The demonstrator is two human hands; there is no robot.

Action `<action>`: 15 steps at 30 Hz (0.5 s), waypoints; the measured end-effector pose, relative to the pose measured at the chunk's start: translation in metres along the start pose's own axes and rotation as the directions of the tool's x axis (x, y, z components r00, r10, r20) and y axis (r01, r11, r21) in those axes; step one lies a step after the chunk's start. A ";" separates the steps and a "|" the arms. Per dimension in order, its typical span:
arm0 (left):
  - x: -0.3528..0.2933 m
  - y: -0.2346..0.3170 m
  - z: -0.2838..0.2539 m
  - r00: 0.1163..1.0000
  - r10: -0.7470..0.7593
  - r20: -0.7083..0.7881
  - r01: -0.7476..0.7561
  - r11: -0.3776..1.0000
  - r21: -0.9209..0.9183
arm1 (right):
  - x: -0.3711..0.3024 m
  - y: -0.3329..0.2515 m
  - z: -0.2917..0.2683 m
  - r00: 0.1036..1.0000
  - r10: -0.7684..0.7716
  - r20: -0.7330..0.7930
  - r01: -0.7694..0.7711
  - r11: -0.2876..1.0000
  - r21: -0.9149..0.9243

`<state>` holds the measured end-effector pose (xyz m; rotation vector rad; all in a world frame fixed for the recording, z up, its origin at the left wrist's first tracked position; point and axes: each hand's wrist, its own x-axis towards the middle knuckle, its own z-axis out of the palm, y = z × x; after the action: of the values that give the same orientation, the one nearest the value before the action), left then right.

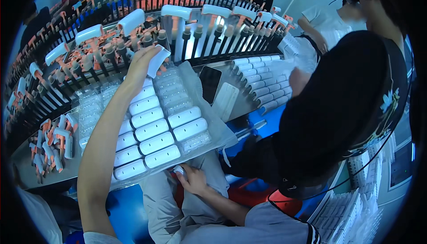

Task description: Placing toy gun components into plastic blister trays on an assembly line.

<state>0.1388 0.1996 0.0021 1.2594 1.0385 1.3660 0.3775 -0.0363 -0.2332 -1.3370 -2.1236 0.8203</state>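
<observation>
White shell [157,62] in left hand [140,64], up over the tray's far end, short of the dark posts [185,42]; long axis aslant, one end pointing far and right, the other near and left

Left grip: narrow, closed on the shell, fingers along its far-left side; thumb hidden

Right hand [194,181] low over the lap, just off the tray's near edge; grip nearly closed on a white bit [179,169], mostly covered, so its direction cannot be told

Tray [171,90]: clear cells, many filled with white cases [155,130], long axes running left to right, right ends tilted away; small dark mark mid-top on each

Beyond: white-and-orange pieces [177,11] standing in an arc; loose pile [52,148] left of tray

Right of tray: phone [210,84], dark face up, pale slab [226,102] beside it; farther right, a co-worker [338,106] in black
</observation>
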 end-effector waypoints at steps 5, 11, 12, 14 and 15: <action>0.002 -0.001 -0.001 1.000 0.012 0.023 -0.011 1.000 -0.006 | 0.001 -0.001 -0.002 0.999 -0.021 -0.033 0.022 0.999 0.043; 0.001 -0.001 0.001 1.000 0.015 0.012 -0.015 1.000 -0.006 | 0.002 -0.002 -0.002 1.000 0.002 -0.014 -0.001 0.999 0.046; 0.001 -0.001 0.001 1.000 0.022 0.016 -0.022 1.000 0.006 | 0.001 -0.003 -0.002 1.000 -0.002 -0.012 0.003 0.999 0.047; 0.000 -0.003 0.001 0.999 0.031 0.020 -0.031 0.999 0.012 | 0.000 -0.005 -0.004 1.000 0.006 -0.012 -0.006 0.999 0.050; 0.001 -0.004 0.001 0.999 0.042 0.024 -0.042 0.999 0.020 | 0.001 -0.006 -0.005 1.000 0.013 -0.014 -0.013 0.999 0.053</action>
<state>0.1398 0.2015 -0.0015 1.3162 1.0175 1.3718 0.3766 -0.0363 -0.2256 -1.3273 -2.0697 0.8631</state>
